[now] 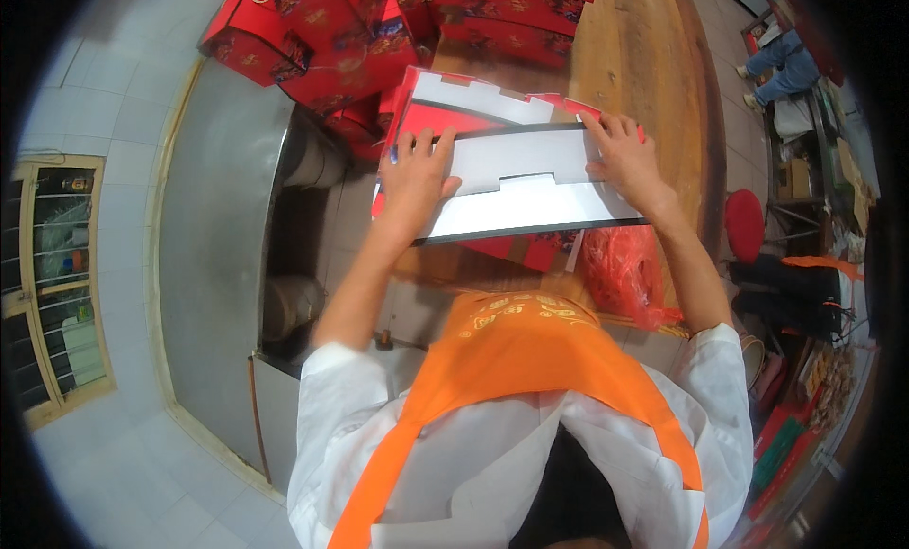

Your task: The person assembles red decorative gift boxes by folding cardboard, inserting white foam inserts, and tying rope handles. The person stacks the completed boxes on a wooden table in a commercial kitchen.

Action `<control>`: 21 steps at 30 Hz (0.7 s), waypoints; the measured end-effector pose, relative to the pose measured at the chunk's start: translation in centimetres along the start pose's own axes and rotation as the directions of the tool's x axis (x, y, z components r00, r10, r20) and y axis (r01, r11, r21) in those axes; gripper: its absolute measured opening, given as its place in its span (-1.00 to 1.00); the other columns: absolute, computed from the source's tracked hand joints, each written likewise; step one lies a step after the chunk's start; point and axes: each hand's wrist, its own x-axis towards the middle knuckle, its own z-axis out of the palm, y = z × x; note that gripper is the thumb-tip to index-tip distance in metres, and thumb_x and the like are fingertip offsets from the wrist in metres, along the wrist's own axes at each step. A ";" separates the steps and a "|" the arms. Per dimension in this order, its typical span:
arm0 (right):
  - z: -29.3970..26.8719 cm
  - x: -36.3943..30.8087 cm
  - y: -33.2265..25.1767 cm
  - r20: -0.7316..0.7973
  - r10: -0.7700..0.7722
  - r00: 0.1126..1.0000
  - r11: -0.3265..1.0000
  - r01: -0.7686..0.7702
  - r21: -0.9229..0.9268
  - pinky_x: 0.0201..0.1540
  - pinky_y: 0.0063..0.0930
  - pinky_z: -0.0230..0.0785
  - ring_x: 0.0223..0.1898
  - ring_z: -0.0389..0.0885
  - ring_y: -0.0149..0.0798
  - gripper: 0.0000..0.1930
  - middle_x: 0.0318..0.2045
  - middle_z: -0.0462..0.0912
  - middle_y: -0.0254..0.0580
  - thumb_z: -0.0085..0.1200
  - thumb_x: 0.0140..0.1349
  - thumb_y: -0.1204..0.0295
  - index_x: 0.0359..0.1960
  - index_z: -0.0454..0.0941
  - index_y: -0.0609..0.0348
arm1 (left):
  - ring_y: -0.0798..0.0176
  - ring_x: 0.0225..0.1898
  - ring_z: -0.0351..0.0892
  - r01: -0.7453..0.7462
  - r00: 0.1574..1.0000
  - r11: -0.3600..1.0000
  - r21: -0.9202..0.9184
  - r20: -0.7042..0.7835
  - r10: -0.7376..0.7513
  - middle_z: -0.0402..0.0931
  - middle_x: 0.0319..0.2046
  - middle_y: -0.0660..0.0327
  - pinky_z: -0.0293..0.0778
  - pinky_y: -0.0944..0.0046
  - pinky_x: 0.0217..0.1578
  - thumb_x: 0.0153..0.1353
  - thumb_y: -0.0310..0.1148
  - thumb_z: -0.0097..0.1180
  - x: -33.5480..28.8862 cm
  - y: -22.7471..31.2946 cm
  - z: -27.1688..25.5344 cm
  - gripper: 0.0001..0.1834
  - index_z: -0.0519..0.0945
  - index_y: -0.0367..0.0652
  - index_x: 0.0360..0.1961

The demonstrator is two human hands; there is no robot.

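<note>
Between my hands is a cardboard box (516, 161), its white face toward me, with a notched tab seam across the middle and dark edges. My left hand (417, 175) grips its left end, thumb on the white face and fingers over the far edge. My right hand (625, 161) holds the right end, its fingers curled over the far corner. Just beyond lies another white and red cardboard piece (483, 97) with cut slots. Under the box, part of a red printed panel (530, 251) shows. What the undersides of my fingers touch is hidden.
Red floral gift boxes (341, 37) are piled at the far left of the wooden table (644, 56). A red plastic bag (625, 270) sits by my right forearm. At left stands a metal counter (218, 208). A person (786, 61) stands far right near shelving.
</note>
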 end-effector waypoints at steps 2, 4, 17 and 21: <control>0.7 0.1 0.0 -0.064 -0.009 0.998 0.997 0.004 -0.071 -0.01 -0.03 0.15 0.11 0.17 -0.09 -0.27 0.05 0.26 -0.17 0.17 -0.10 0.41 0.18 0.11 -0.12 | 0.04 0.07 0.19 0.013 1.000 0.998 0.058 0.006 -0.014 0.23 0.01 0.15 0.31 0.01 -0.12 -0.20 -0.19 0.25 0.0 0.3 0.0 -0.24 0.23 -0.01 0.10; 0.7 0.0 0.1 -0.053 -0.025 0.998 0.997 0.021 -0.069 0.01 -0.05 0.15 0.13 0.16 -0.08 -0.27 0.09 0.23 -0.18 0.16 -0.07 0.39 0.19 0.10 -0.10 | 0.04 0.07 0.19 -0.051 0.994 0.997 0.062 -0.092 0.057 0.26 -0.02 0.14 0.24 -0.02 -0.05 -0.18 -0.21 0.25 -0.2 -0.3 0.5 -0.26 0.23 -0.04 0.08; 2.5 -1.5 6.1 -0.132 0.488 0.863 0.317 -0.034 0.948 0.10 -0.45 0.11 0.03 0.32 -0.27 -0.44 0.00 0.37 -0.11 -0.04 0.17 0.21 0.15 0.14 0.20 | 0.29 -0.26 0.39 0.387 0.811 0.415 -0.823 0.089 -0.578 0.47 -0.30 0.08 0.30 0.29 -0.19 0.17 -0.18 -0.08 -2.6 0.5 -2.8 -0.53 0.32 -0.33 -0.02; -2.2 -2.3 6.7 -0.335 0.422 0.842 -0.129 0.422 0.898 0.01 -0.54 0.17 -0.10 0.35 -0.39 -0.58 -0.17 0.42 -0.24 -0.10 0.22 0.23 0.05 0.23 0.16 | 0.26 0.13 0.15 -0.347 0.780 0.009 -0.938 -0.294 -0.553 0.04 0.20 0.16 0.14 0.31 0.09 0.26 -0.09 -0.37 -3.3 1.8 -7.5 -0.44 0.17 -0.27 0.16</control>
